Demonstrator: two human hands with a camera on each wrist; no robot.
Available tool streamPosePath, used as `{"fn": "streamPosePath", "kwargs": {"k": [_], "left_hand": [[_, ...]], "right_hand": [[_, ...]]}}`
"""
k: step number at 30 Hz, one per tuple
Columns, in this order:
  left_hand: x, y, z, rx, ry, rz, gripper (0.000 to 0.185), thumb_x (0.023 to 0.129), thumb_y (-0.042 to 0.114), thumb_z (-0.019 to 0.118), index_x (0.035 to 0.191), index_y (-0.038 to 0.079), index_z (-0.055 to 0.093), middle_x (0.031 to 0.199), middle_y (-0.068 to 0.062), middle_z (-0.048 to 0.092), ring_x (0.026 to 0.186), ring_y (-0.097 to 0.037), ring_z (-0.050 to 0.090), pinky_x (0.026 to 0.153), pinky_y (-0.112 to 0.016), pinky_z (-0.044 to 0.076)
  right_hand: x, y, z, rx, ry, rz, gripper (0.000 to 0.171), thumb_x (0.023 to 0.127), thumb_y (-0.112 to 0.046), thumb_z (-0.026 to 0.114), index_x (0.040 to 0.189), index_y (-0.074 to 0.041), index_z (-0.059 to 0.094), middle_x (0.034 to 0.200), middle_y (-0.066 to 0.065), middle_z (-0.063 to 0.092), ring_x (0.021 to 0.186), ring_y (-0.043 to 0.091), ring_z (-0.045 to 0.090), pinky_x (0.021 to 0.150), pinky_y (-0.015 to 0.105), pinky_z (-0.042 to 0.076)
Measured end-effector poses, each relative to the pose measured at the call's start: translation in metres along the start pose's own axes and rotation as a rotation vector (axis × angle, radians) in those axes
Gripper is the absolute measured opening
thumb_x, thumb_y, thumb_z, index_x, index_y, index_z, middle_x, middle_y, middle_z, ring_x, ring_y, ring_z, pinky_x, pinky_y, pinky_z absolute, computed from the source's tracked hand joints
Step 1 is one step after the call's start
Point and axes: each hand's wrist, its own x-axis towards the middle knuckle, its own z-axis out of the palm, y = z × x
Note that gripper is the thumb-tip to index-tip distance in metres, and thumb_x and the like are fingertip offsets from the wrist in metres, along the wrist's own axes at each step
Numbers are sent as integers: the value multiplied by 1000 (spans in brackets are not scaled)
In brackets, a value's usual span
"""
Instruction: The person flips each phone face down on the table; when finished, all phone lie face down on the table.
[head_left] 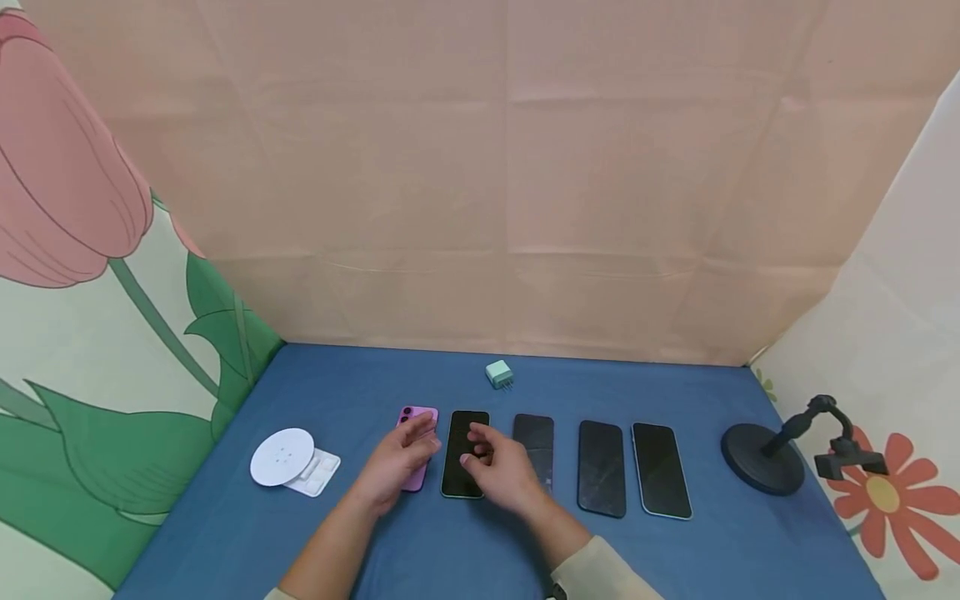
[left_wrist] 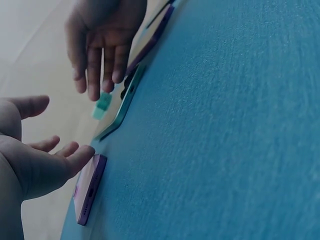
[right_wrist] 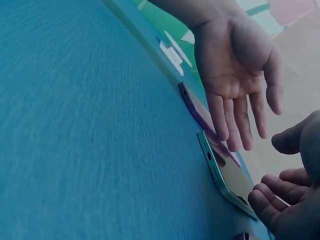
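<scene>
Above a purple phone [head_left: 413, 482], which lies camera side up, my left hand [head_left: 393, 467] hovers with relaxed fingers and holds nothing. My right hand [head_left: 506, 471] hangs over the right side of a black-screened phone [head_left: 459, 458], its fingers loosely bent and nothing in them. That phone shows a pale green edge [right_wrist: 215, 172] in the right wrist view. The left wrist view shows the left fingers close over the purple phone [left_wrist: 91, 192]. A dark phone [head_left: 535, 437] lies just right of the right hand, which partly overlaps it.
Farther right lie a black phone [head_left: 602, 468] and a light-edged phone [head_left: 662, 471]. A black stand [head_left: 761, 458] with a jointed arm is at the right edge. A green plug adapter [head_left: 498, 373] sits behind the phones. At left, a white disc [head_left: 282, 457] overlaps a white flat piece [head_left: 318, 473].
</scene>
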Motion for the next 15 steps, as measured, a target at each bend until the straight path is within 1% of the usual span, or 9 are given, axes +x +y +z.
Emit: {"fn": "streamPosePath", "kwargs": {"k": [3, 6, 10, 13, 15], "left_hand": [[1, -2, 3, 16, -4, 0, 66, 98, 7, 66, 156, -6, 37, 159, -28, 40, 146, -46, 39, 117, -57, 35], [2, -4, 5, -4, -24, -6, 70, 97, 8, 68, 157, -7, 34, 159, -29, 38, 147, -46, 37, 117, -58, 35], [2, -4, 9, -69, -51, -41, 74, 97, 8, 69, 159, -5, 31, 163, -27, 33, 150, -45, 33, 116, -54, 37], [3, -3, 11, -83, -57, -46, 72, 98, 7, 68, 159, -5, 31, 163, -27, 32, 150, -44, 33, 115, -52, 40], [3, -3, 13, -74, -58, -48, 71, 98, 8, 67, 159, -4, 32, 163, -26, 33, 149, -44, 35, 115, -52, 40]], "right_hand": [[-1, 2, -3, -23, 5, 1, 52, 97, -17, 71, 143, 2, 57, 130, 13, 69, 111, 28, 66, 92, 41, 58], [-2, 5, -7, -58, 10, 9, 53, 96, -21, 72, 143, 1, 58, 130, 12, 69, 110, 28, 67, 92, 42, 58], [-4, 8, -11, -91, 14, 23, 53, 96, -23, 73, 142, -1, 59, 129, 13, 68, 107, 27, 69, 90, 46, 59], [-5, 9, -12, -98, 15, 30, 54, 95, -22, 74, 142, 0, 60, 131, 15, 67, 107, 29, 70, 89, 46, 59], [-5, 9, -13, -101, 15, 36, 54, 94, -21, 74, 141, 1, 60, 132, 16, 66, 109, 30, 70, 88, 46, 60]]}}
